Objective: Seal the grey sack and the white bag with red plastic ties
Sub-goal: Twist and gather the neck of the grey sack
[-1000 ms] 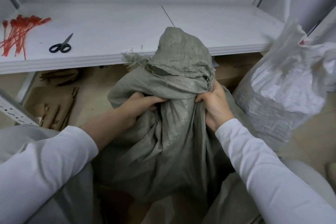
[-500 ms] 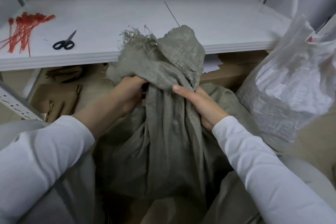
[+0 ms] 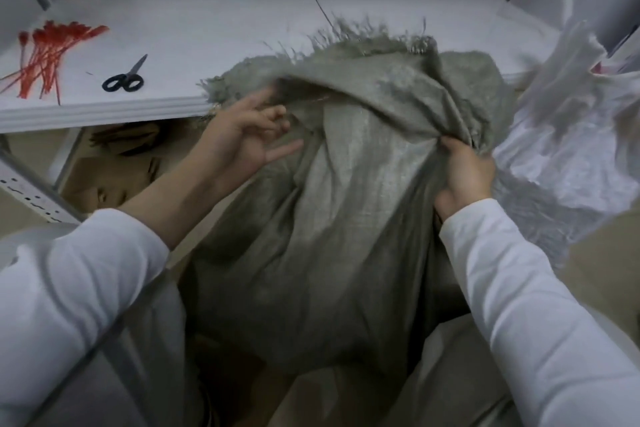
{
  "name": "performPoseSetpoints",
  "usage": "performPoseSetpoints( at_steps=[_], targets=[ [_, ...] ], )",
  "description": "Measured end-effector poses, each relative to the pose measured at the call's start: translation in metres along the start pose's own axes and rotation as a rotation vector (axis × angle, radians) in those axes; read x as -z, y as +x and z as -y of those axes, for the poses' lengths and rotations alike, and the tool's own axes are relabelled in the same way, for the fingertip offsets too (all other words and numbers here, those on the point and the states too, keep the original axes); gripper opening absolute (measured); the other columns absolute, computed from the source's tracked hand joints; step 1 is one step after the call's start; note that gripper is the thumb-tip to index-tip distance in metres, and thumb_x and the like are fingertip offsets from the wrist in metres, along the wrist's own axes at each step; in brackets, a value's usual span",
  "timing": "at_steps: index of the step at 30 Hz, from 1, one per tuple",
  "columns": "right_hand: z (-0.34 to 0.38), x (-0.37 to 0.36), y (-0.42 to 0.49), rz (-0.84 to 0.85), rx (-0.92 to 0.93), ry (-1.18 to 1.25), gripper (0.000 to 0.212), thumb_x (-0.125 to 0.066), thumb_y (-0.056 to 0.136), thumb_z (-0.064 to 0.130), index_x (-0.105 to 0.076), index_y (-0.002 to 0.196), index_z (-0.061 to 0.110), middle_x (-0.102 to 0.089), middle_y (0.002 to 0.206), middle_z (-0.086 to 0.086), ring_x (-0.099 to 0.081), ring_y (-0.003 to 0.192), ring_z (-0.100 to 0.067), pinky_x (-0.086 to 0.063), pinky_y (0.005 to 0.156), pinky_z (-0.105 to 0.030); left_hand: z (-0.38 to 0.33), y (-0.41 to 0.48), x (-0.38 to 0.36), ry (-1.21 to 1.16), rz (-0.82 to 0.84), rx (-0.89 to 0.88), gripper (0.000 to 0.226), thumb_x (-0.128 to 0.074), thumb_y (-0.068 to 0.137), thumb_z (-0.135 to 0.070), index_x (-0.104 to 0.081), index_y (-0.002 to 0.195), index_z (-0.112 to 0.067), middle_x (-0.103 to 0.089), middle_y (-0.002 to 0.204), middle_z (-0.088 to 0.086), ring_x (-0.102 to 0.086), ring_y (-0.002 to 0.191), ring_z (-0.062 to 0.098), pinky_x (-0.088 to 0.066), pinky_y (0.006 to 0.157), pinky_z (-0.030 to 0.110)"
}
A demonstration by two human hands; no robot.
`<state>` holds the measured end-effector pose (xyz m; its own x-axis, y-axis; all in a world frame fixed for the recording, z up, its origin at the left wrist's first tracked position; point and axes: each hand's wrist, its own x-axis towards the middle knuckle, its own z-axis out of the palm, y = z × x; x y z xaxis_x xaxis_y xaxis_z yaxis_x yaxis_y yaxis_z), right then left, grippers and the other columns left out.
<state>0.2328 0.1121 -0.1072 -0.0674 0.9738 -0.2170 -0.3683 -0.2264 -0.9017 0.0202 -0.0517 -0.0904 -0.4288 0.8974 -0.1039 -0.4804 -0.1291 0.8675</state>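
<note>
White shelf (image 3: 242,45) bears red ties (image 3: 48,55); right hand (image 3: 464,177) grips grey sack (image 3: 346,218); left hand (image 3: 242,139) spread.

I see the grey sack (image 3: 346,201) as coarse woven cloth with a faint sheen, its top edge frayed into loose threads. The white bag (image 3: 561,156) looks woven too, crinkled and slightly glossy. The red ties (image 3: 48,55) are thin plastic. The scissors (image 3: 123,81) have black plastic handles and dull metal blades. The shelf (image 3: 242,45) is smooth, matt white.
</note>
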Motion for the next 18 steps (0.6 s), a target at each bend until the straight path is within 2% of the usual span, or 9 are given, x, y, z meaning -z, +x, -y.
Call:
performPoseSetpoints(
  at_steps=[1, 3, 5, 7, 9, 11, 13, 15, 18],
  targets=[
    [-0.001, 0.002, 0.003, -0.012, -0.050, 0.016, 0.022, -0.067, 0.081, -0.002, -0.064, 0.097, 0.012, -0.069, 0.108, -0.011, -0.068, 0.102, -0.027, -0.056, 0.091, -0.045, 0.006, 0.000, 0.000, 0.075, -0.099, 0.040, 0.053, -0.043, 0.083, 0.013, -0.047, 0.131, -0.009, -0.062, 0.089, 0.001, -0.062, 0.077, 0.012, -0.057, 0.082, 0.041],
    [-0.003, 0.001, 0.003, 0.015, -0.127, 0.022, 0.014, -0.066, 0.087, 0.006, -0.062, 0.100, 0.011, -0.069, 0.106, -0.010, -0.067, 0.104, -0.027, -0.056, 0.090, -0.042, 0.023, 0.003, 0.009, 0.369, -0.309, 0.114, 0.049, -0.067, 0.075, -0.001, -0.055, 0.123, 0.002, -0.068, 0.101, 0.012, -0.067, 0.083, 0.019, -0.058, 0.075, 0.037],
    [-0.004, -0.004, -0.001, 0.103, -0.186, 0.038, 0.021, -0.064, 0.090, 0.013, -0.065, 0.110, 0.006, -0.071, 0.110, -0.013, -0.068, 0.104, -0.028, -0.056, 0.089, -0.041, 0.037, 0.004, 0.014, 0.545, -0.343, 0.240, 0.054, -0.085, 0.057, -0.016, -0.066, 0.105, 0.000, -0.070, 0.102, 0.017, -0.068, 0.088, 0.025, -0.057, 0.081, 0.038],
    [-0.006, -0.008, -0.008, 0.191, -0.240, 0.045, 0.029, -0.063, 0.092, 0.019, -0.066, 0.118, 0.006, -0.072, 0.111, -0.013, -0.069, 0.104, -0.026, -0.055, 0.091, -0.041, 0.048, 0.001, 0.012, 0.542, -0.261, 0.411, 0.059, -0.091, 0.052, -0.026, -0.068, 0.102, -0.006, -0.071, 0.101, 0.011, -0.069, 0.088, 0.023, -0.056, 0.082, 0.037],
    [-0.005, -0.009, -0.013, 0.275, -0.279, 0.050, 0.034, -0.061, 0.094, 0.024, -0.065, 0.122, 0.007, -0.071, 0.114, -0.012, -0.069, 0.105, -0.025, -0.054, 0.093, -0.040, 0.059, -0.005, 0.002, 0.541, -0.182, 0.555, 0.055, -0.087, 0.062, -0.032, -0.064, 0.107, -0.011, -0.071, 0.098, 0.007, -0.069, 0.079, 0.018, -0.058, 0.067, 0.028],
    [-0.004, -0.010, -0.017, 0.350, -0.314, 0.042, 0.036, -0.059, 0.094, 0.028, -0.064, 0.125, 0.009, -0.070, 0.117, -0.012, -0.067, 0.109, -0.026, -0.053, 0.096, -0.039, 0.073, -0.010, -0.005, 0.557, -0.162, 0.630, 0.027, -0.076, 0.078, -0.027, -0.063, 0.099, -0.015, -0.066, 0.084, 0.004, -0.063, 0.058, 0.011, -0.049, 0.047, 0.019],
    [0.000, -0.012, -0.022, 0.410, -0.320, 0.031, 0.034, -0.058, 0.093, 0.027, -0.066, 0.123, 0.011, -0.071, 0.116, -0.011, -0.067, 0.109, -0.026, -0.052, 0.096, -0.039, 0.079, -0.011, -0.008, 0.578, -0.153, 0.661, 0.012, -0.072, 0.083, -0.023, -0.063, 0.087, -0.015, -0.063, 0.067, 0.003, -0.056, 0.044, 0.009, -0.046, 0.046, 0.019],
    [0.003, -0.013, -0.025, 0.463, -0.307, -0.008, 0.027, -0.058, 0.092, 0.024, -0.069, 0.114, 0.013, -0.073, 0.109, -0.008, -0.070, 0.103, -0.023, -0.053, 0.094, -0.037, 0.072, -0.009, -0.006, 0.562, -0.145, 0.607, 0.014, -0.068, 0.085, -0.017, -0.061, 0.074, -0.014, -0.059, 0.053, 0.001, -0.052, 0.039, 0.008, -0.045, 0.045, 0.018],
    [0.006, -0.014, -0.027, 0.543, -0.262, 0.041, 0.024, -0.056, 0.093, 0.025, -0.074, 0.105, 0.014, -0.073, 0.109, -0.008, -0.068, 0.105, -0.023, -0.050, 0.099, -0.038, 0.045, -0.003, -0.012, 0.419, -0.220, 0.429, 0.010, -0.062, 0.087, -0.010, -0.063, 0.077, -0.012, -0.066, 0.061, 0.004, -0.062, 0.046, 0.011, -0.053, 0.047, 0.018]
  ],
)
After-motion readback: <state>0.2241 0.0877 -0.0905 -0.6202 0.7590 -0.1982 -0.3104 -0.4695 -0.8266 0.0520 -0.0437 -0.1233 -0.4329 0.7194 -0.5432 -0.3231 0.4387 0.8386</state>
